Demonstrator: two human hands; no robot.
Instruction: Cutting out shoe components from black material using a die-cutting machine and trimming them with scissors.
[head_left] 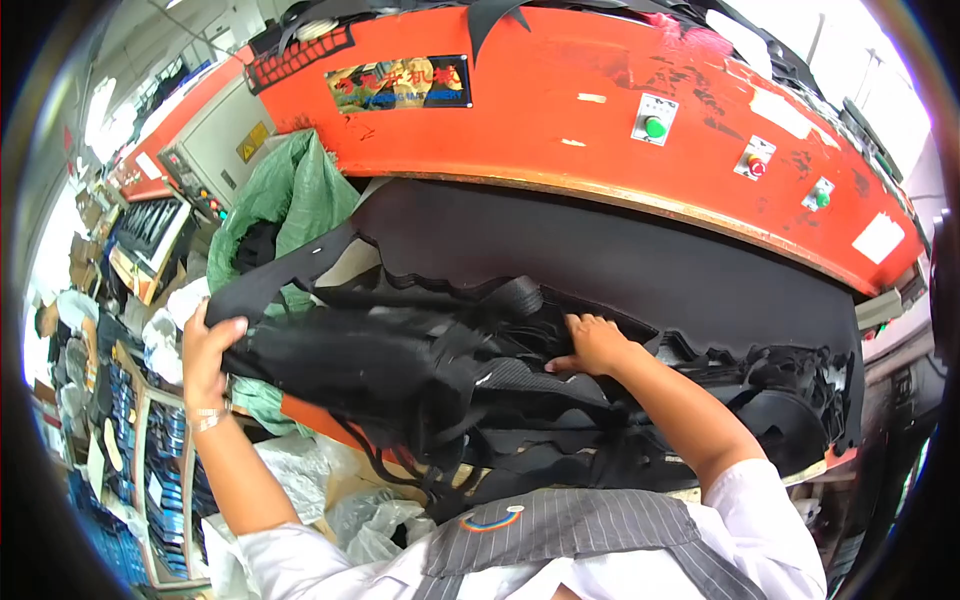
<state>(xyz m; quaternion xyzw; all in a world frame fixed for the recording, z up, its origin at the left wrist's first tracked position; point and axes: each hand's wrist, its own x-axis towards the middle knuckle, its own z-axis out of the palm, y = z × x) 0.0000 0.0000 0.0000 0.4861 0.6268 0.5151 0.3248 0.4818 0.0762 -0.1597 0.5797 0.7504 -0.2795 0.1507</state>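
At nine o'clock from the middle of a pile of black cut pieces, the person's left hand has its grip closed, thumb against fingers, on the end of a black bundle (rather blurred from where I stand) that reaches in across the pile. The right hand rests on the pieces at two o'clock, palm down; I can't tell whether its grip pinches anything. A smooth dark sheet spreads towards twelve, up to the orange machine, with a green button at one o'clock. A green sack slumps at ten.
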